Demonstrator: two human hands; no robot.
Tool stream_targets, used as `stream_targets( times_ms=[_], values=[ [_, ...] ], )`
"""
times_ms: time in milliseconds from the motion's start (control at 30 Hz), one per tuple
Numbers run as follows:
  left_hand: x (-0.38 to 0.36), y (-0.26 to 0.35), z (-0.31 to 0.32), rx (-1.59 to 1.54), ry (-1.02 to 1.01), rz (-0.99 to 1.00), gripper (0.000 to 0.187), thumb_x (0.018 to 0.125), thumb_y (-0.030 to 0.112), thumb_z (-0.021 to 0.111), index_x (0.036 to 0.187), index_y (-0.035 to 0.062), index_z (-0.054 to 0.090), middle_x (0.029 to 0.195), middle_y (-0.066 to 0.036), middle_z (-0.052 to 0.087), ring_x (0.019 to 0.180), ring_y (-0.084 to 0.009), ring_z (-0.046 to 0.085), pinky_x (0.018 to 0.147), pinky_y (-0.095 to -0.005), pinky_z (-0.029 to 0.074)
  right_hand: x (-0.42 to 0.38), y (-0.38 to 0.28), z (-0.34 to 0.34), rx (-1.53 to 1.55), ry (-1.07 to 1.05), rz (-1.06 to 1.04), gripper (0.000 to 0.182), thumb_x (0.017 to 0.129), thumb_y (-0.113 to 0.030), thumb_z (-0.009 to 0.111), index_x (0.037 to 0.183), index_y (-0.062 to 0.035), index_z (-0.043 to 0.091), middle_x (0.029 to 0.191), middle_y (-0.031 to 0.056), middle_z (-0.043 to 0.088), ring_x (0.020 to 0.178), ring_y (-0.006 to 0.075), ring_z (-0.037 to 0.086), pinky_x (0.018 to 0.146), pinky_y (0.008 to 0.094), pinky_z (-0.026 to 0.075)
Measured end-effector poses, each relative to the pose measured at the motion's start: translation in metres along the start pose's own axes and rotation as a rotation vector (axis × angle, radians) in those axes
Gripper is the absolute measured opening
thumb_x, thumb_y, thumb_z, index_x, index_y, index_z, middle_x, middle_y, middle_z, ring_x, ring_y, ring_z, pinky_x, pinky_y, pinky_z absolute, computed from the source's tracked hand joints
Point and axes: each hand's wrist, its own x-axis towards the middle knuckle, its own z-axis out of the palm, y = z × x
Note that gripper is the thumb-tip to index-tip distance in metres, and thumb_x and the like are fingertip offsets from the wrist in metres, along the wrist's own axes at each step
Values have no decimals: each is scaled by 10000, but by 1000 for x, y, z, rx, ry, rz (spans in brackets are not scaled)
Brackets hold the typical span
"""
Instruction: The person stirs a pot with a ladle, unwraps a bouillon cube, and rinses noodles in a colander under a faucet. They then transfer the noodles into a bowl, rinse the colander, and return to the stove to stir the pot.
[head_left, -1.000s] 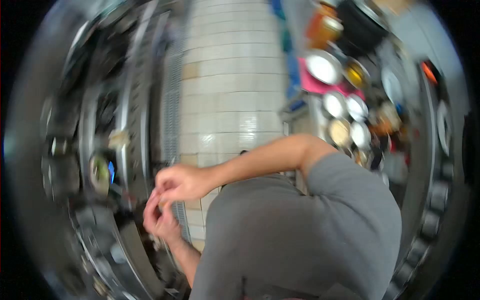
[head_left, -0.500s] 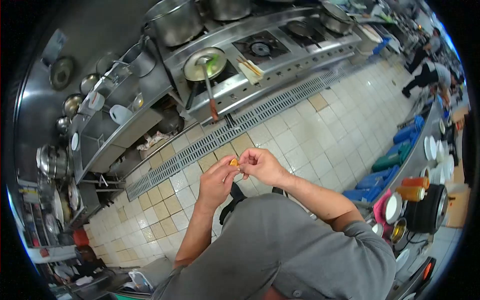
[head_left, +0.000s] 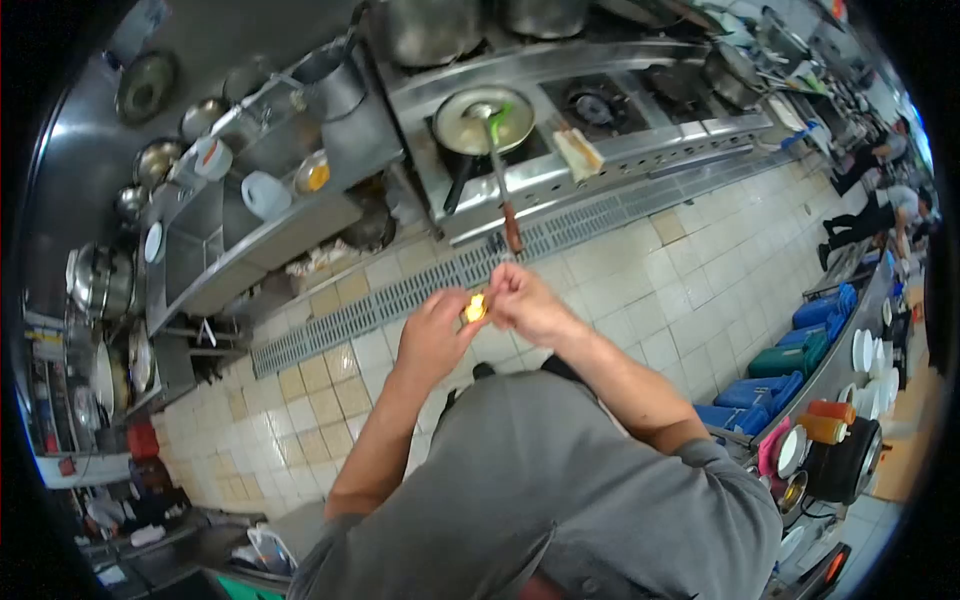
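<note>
Between the fingertips of my left hand (head_left: 433, 335) is a small bright yellow-orange thing (head_left: 475, 308), too small and glaring to name. My right hand (head_left: 528, 305) is just right of it, fingers pinched together; whether anything is between them is too small to tell. Beyond my hands, a pan (head_left: 460, 130) stands on the stove (head_left: 590, 160) with pale liquid and something green in it. A ladle with a brown wooden handle (head_left: 512, 228) rests in the pan, its handle hanging over the stove's front edge.
Large pots (head_left: 430, 35) stand at the back of the stove. A sink counter (head_left: 235, 240) with a white jug (head_left: 266, 195) lies left. Blue bins (head_left: 760, 390), bowls (head_left: 792, 450) and bottles (head_left: 822, 428) are at right. Two people (head_left: 875, 220) stand far right.
The view has shifted, so the stove and pan appear further right. My right hand has drawn slightly away from the small yellow-orange thing, which now looks brighter and stays in my left fingers.
</note>
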Motion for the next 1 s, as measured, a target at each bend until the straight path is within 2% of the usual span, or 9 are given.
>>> stream_targets(
  times_ms=[100, 167, 300, 500, 567, 700, 733, 833, 1000],
  values=[
    [24, -14, -8, -79, 58, 58, 317, 734, 101, 825, 991, 31, 653, 1019, -132, 673, 928, -307, 659, 792, -357, 547, 17, -32, 10, 248, -80, 11, 66, 923, 11, 530, 955, -14, 582, 789, 26, 599, 663, 91, 577, 579, 255, 488],
    [37, -18, -9, -64, 66, 50, 323, 731, 117, 834, 984, 31, 652, 1012, -124, 678, 913, -306, 663, 786, -356, 548, 29, -42, 10, -224, -80, -117, 119, 947, 7, 511, 1010, -12, 610, 806, 23, 602, 672, 90, 585, 581, 252, 491],
    [70, -33, -3, -41, 86, 18, 285, 740, 107, 810, 954, 24, 641, 1006, -126, 672, 934, -304, 665, 791, -367, 548, 60, -55, -5, -594, -35, -289, 90, 921, -28, 589, 991, -8, 643, 775, -3, 611, 690, 75, 588, 611, 244, 492],
    [110, -44, 4, 90, 81, -64, 238, 757, 118, 782, 924, 19, 644, 997, -137, 661, 906, -309, 665, 776, -379, 547, 122, -72, -30, -489, -88, -150, 75, 880, 16, 609, 951, 1, 628, 771, 3, 625, 694, 82, 595, 606, 246, 490],
    [118, -53, 11, 41, 125, -106, 220, 754, 114, 789, 886, 15, 643, 997, -145, 660, 890, -313, 665, 763, -366, 547, 144, -75, -40, -216, -285, 3, 119, 870, 42, 586, 973, -6, 620, 766, 5, 612, 664, 89, 588, 576, 244, 480],
    [127, -59, 10, -77, 246, -214, 178, 801, 68, 776, 884, 2, 634, 991, -145, 680, 868, -251, 695, 753, -342, 560, 185, -75, -51, -117, -417, 55, 168, 856, 71, 555, 991, -15, 605, 788, 17, 607, 622, 79, 570, 545, 234, 455],
    [128, -59, 19, -423, 346, -419, 152, 862, 24, 725, 955, -19, 613, 958, -126, 688, 846, -206, 703, 776, -322, 576, 190, -79, -50, -63, -418, 80, 153, 862, 63, 555, 981, -24, 599, 774, 3, 588, 616, 75, 564, 540, 234, 450],
    [128, -72, 19, -837, 481, -646, 163, 895, -10, 680, 1024, -38, 585, 953, -121, 687, 846, -200, 706, 791, -305, 585, 201, -89, -46, -104, -446, 27, 134, 866, 53, 559, 967, -28, 593, 749, -14, 564, 607, 68, 555, 537, 232, 446],
    [143, -70, 18, -611, 676, -489, 168, 894, -13, 668, 1046, -34, 600, 964, -123, 692, 854, -208, 712, 759, -308, 585, 214, -89, -34, -157, -421, 50, 112, 858, 50, 567, 933, -32, 578, 757, -21, 549, 619, 54, 540, 542, 227, 449]
  ],
)
